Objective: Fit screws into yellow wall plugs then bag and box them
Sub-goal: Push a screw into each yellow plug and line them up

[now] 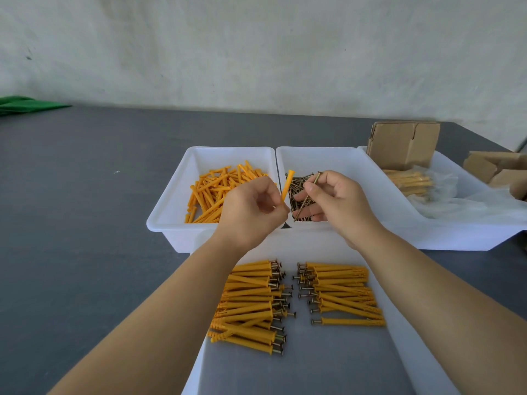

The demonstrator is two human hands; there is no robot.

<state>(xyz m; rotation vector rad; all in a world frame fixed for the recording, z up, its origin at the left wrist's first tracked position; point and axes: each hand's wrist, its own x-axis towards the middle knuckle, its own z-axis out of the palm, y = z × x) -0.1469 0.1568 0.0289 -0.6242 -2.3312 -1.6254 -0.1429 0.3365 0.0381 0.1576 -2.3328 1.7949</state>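
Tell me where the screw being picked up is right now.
In the head view, the screw is pinched in the right hand, above the middle white bin of screws, just right of the yellow plug in the left hand.

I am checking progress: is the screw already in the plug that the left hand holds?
Not yet. The left hand pinches an empty yellow plug; the right hand holds the screw apart from it.
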